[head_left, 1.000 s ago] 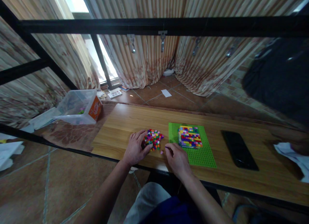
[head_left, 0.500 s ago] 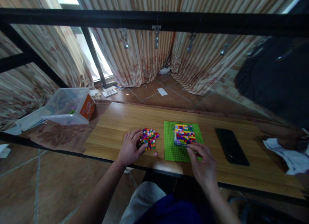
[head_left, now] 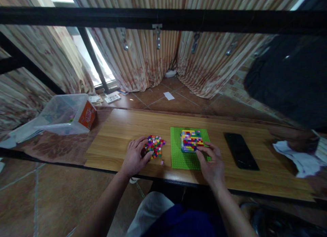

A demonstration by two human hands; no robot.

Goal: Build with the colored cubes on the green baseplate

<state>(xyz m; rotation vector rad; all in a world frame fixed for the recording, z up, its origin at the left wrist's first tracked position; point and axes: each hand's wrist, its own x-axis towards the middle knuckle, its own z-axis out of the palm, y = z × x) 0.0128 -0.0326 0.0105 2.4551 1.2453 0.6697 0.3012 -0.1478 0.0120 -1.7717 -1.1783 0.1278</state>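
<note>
A heap of small coloured bricks (head_left: 154, 145) lies on the wooden table (head_left: 122, 128). My left hand (head_left: 134, 157) rests against the heap's left side, fingers curled loosely round it. To the right is a green baseplate (head_left: 178, 158) carrying a multicoloured brick block (head_left: 191, 140). My right hand (head_left: 212, 162) sits at the block's near right corner, fingertips pinched against its lower edge. What the pinch holds is too small to see. One loose pink brick (head_left: 161, 162) lies near the table's front edge.
A black phone (head_left: 240, 145) lies right of the baseplate. Crumpled white paper (head_left: 296, 157) sits at the far right. A clear plastic tub (head_left: 63, 113) with an orange label stands at the left. A black frame bar (head_left: 163, 20) crosses overhead.
My right hand moved from beside the brick heap rightward across the baseplate to the built block's near corner. My left hand stayed on the heap.
</note>
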